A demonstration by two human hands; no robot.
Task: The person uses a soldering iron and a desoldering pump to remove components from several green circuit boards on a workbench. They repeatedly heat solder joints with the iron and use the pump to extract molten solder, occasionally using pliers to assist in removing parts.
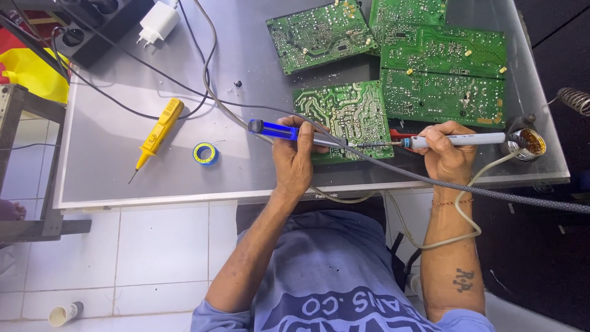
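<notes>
My left hand (294, 158) grips a blue-handled pen-shaped tool (276, 130) that points right. My right hand (448, 157) grips a white-handled pen-shaped tool (462, 139) that points left. The two thin tips meet just off the lower right corner of a green circuit board (344, 109), which lies solder side up on the grey table (110, 123). A cream cord (458, 212) loops down past my right wrist. A grey braided cable (491, 190) crosses under both hands.
Three more green boards (442, 74) lie at the back right. A yellow tester screwdriver (158, 132) and a blue-and-yellow reel (205, 154) rest to the left. A round tin (530, 144) sits right of my right hand. A power strip (92, 24) and a white charger (158, 21) are at the back left.
</notes>
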